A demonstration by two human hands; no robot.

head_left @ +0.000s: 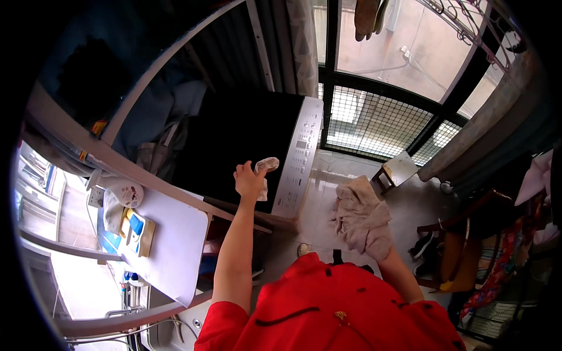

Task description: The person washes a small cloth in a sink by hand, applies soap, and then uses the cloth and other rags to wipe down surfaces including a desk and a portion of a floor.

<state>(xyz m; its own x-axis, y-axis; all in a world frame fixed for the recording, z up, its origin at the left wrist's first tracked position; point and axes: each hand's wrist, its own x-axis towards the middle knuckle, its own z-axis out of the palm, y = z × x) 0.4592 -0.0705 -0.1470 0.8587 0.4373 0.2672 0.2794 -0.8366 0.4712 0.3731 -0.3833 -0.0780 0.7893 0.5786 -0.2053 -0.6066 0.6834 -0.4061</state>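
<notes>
Left hand (pixel 249 180) fingers pinch small cloth (pixel 266 167) (hanging lengthwise); right hand (pixel 374 240) grips beige towel (pixel 360 213).

A white board (pixel 170 245) lies at left, a blue-yellow box (pixel 138 233) on its edge; a small stool (pixel 398 169) stands by the barred window (pixel 374 120).

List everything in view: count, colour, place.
washing machine: 1, black open tub with white control panel, centre.
small cloth: 1, whitish, held over the tub.
bundled cloth: 1, beige, right of the machine.
white board: 1, white, lower left.
stool: 1, pale top, on the floor by the window.
window grille: 1, black, upper centre.
hanging clothes: several, mixed colours, right edge.
red top: 1, bottom centre.
left hand: 1, grips the small cloth.
right hand: 1, wrapped in the bundled cloth.
</notes>
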